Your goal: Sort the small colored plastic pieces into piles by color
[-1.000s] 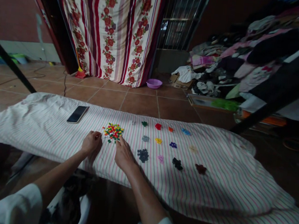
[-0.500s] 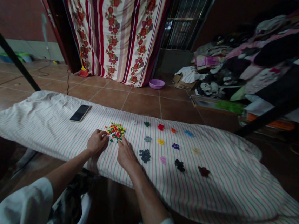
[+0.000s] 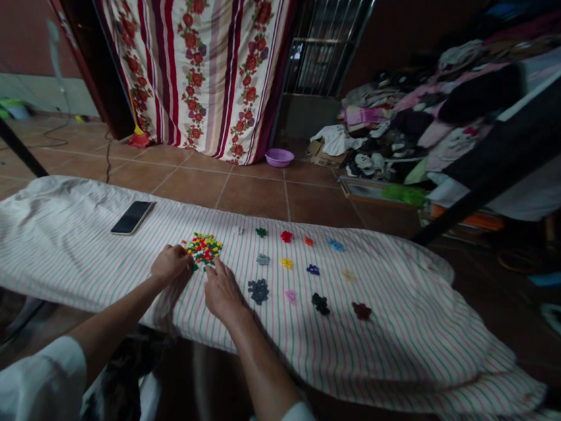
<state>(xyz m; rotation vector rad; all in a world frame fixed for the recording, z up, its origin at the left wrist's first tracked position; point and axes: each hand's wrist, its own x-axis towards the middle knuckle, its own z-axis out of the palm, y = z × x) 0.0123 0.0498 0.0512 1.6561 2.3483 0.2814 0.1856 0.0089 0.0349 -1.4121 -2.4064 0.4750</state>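
A pile of small mixed pieces in red, yellow, green and orange (image 3: 203, 248) lies on the striped cloth (image 3: 147, 257). My left hand (image 3: 172, 263) touches the pile's lower left edge, its fingers bent together; whatever they pinch is too small to name. At the lower right edge is my right hand (image 3: 223, 290), fingertips down by the pieces and also closed, with their contents hidden. To the right sit single-colour clusters, among them dark grey (image 3: 258, 291), light grey (image 3: 262, 260), yellow (image 3: 287, 263), red (image 3: 286, 236), black (image 3: 320, 304) and dark brown (image 3: 361, 311).
A phone (image 3: 133, 217) lies on the cloth left of the pile. Dark slanting bars (image 3: 10, 135) stand at both ends. Beyond, on the tiled floor, are a purple basin (image 3: 279, 157), a floral curtain (image 3: 195, 63) and heaped clothes (image 3: 419, 111).
The view has shifted, so the cloth and everything on it appear further left. Both hands remain at the lower edge of the mixed pile, with little movement relative to it.
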